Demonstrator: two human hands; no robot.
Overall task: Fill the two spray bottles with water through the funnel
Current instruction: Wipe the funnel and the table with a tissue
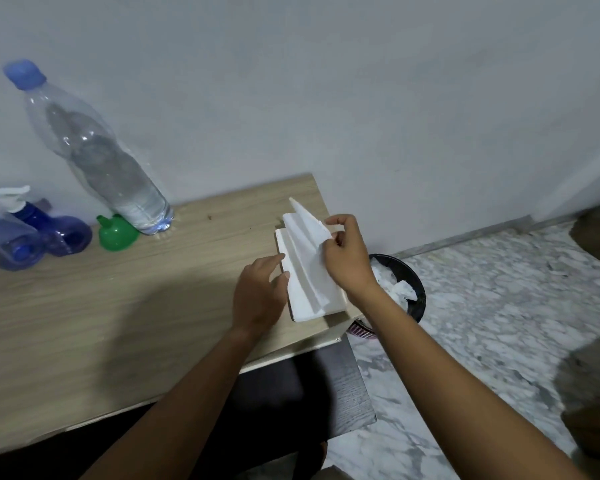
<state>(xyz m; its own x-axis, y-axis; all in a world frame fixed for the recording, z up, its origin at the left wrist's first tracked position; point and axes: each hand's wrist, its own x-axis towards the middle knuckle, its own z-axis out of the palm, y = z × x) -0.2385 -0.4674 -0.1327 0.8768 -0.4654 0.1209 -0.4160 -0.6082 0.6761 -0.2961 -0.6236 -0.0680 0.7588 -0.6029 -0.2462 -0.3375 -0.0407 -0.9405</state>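
Pale grey wall [326, 81] backs a wood-grain worktop [118, 306] that runs across the left and middle of the view. Two spray bottles sit at the worktop's far left edge, near the wall: a paler spray bottle [0, 244] nearest the frame edge and a darker blue spray bottle [65, 233] touching it on the right, with a white trigger head [6, 195] above them. Both are blurred, and I cannot tell how they lie. Just to their right stands the green funnel [116, 233], wide mouth down and spout up, beside the base of a clear water bottle [101, 157]. This bottle stands upright against the wall with its blue cap [25, 74] on and water in its lower part.

Well apart from these, at the worktop's right end, lies a stack of white tissues [302, 296]. The left hand [258, 296] rests its straight fingers on the stack's left edge, its grip loose and holding nothing. The right hand [345, 254] pinches the top sheet [307, 230] between thumb and fingers, so the sheet stands up off the stack in folds.

Beyond the worktop's right edge, a black waste bin [418, 292] stands on the marble floor [482, 306] with crumpled tissue [395, 289] inside.
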